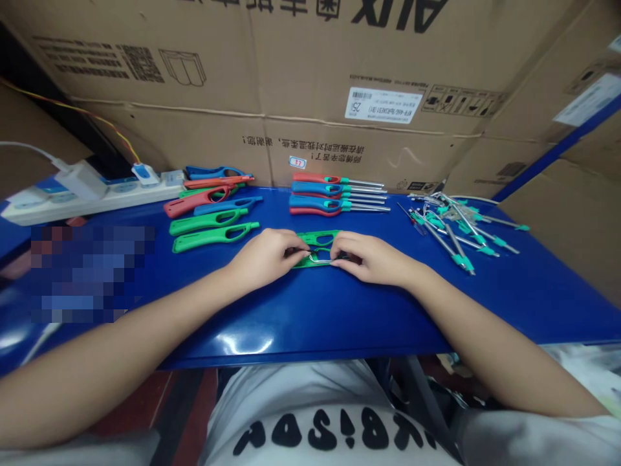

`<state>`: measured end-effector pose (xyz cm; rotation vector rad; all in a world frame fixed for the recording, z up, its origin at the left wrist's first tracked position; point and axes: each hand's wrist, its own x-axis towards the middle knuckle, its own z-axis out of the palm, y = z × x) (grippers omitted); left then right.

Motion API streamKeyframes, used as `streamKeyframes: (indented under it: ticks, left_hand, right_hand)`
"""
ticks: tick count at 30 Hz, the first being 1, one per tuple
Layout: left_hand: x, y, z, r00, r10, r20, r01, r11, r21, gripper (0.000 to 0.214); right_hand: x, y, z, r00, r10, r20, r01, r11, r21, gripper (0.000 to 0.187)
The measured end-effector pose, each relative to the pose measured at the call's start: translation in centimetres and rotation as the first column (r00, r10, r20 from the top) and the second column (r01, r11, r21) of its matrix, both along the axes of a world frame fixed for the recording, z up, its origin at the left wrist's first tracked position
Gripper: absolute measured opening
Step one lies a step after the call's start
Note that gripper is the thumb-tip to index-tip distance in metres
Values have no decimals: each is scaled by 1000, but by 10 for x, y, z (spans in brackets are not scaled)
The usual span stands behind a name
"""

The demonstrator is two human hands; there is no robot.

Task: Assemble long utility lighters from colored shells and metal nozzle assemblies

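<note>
Two green lighter handle shells (317, 238) lie at the middle of the table, one behind the other, partly covered by my hands. Over the nearer shell a thin white wire (319, 260) runs between my fingertips, with a small black part beside it. My left hand (266, 259) is closed in a pinch at the wire's left end. At its right end my right hand (371, 260) pinches too, thumb against forefinger. The fingers hide most of what they grip.
Several loose green, blue and red handle shells (208, 239) lie at left. Assembled lighters (317, 206) with metal tubes are lined up behind my hands. Metal tubes with teal ends (451, 236) are heaped at right. A power strip (121, 197) and a cardboard wall (204, 129) bound the back.
</note>
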<state>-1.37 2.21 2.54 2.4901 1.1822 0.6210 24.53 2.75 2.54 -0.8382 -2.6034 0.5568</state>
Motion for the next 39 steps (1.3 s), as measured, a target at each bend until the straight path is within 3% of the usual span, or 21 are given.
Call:
streamKeyframes:
  ticks: [5, 8, 13, 39]
  left_hand:
    - [0, 0, 0, 1000, 24, 10, -24, 999, -27, 18]
    - [0, -1, 1, 1000, 22, 17, -21, 999, -25, 18]
    - [0, 0, 1, 1000, -3, 11, 3, 1000, 5, 17]
    - [4, -5, -5, 998, 32, -55, -29, 998, 50, 19]
  right_hand:
    - [4, 2, 1, 996, 22, -87, -31, 994, -109, 13]
    - [3, 3, 0, 998, 31, -54, -35, 996, -83, 20]
    - [1, 3, -4, 999, -2, 32, 2, 1000, -5, 11]
    - [-3, -1, -6, 997, -10, 77, 5, 998, 69, 12]
